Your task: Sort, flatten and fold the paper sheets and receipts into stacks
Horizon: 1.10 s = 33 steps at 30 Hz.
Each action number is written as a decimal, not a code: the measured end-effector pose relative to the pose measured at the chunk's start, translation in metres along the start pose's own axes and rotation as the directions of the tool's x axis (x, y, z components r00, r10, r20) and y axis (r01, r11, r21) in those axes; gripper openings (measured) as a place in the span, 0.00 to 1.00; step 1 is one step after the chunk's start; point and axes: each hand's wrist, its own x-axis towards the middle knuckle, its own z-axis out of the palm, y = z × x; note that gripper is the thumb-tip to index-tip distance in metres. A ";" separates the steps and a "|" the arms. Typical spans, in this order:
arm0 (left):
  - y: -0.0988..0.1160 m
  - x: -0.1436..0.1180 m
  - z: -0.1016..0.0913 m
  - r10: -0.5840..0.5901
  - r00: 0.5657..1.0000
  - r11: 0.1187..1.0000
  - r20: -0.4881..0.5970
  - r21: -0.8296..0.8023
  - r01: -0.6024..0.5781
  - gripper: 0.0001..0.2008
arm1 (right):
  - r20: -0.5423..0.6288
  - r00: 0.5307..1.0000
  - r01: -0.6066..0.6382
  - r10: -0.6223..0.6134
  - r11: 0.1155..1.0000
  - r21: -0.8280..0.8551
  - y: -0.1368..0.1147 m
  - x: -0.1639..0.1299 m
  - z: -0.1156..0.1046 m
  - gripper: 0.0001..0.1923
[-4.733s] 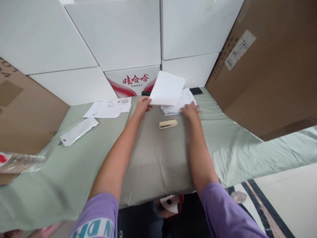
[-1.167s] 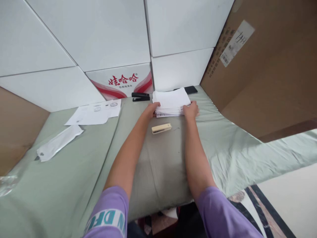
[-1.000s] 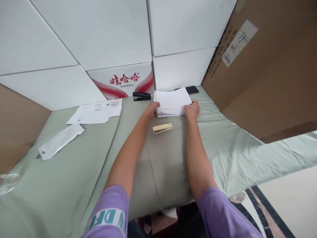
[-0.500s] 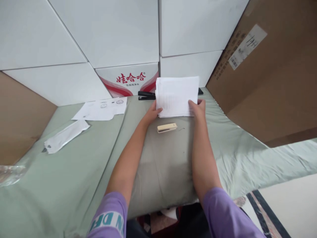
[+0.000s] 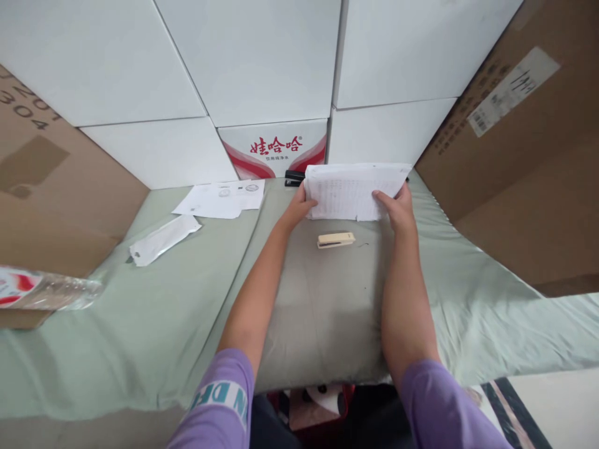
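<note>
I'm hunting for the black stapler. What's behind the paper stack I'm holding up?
Behind the upright white paper stack, gripped by left hand and right hand, one end of a black stapler shows at its left edge. The rest is covered.

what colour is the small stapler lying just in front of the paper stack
Beige, or cream: the small stapler lies on the grey cushion, seen in the head view.

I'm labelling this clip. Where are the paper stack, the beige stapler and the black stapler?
paper stack [image 5: 353,196], head view, middle of the printed front sheet.
beige stapler [image 5: 336,239], head view, middle of its top arm.
black stapler [image 5: 294,178], head view, the end showing left of the stack.
</note>
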 end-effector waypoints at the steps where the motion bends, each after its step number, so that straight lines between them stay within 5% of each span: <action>1: 0.003 0.000 0.001 0.001 1.000 1.000 -0.004 -0.017 -0.001 0.36 | -0.013 1.000 -0.011 0.011 1.000 0.005 0.000 -0.001 -0.001 0.35; 12: 0.033 -0.008 0.015 0.039 0.990 0.999 -0.134 -0.021 -0.042 0.26 | -0.040 0.988 -0.145 0.147 0.988 0.052 0.003 -0.007 -0.006 0.30; 20: 0.011 -0.012 0.022 -0.137 0.975 0.991 -0.177 -0.018 0.136 0.23 | 0.053 0.984 -0.173 0.172 0.985 0.015 -0.003 -0.016 -0.004 0.33; 27: 0.021 -0.012 0.021 -0.032 0.967 0.997 -0.251 0.063 0.049 0.20 | 0.117 0.982 -0.143 0.146 0.989 -0.033 -0.019 -0.014 -0.003 0.37; 33: 0.008 -0.014 0.020 -0.089 0.965 0.993 -0.248 0.050 0.105 0.21 | 0.149 0.969 -0.202 0.200 0.979 0.004 -0.011 -0.016 -0.002 0.38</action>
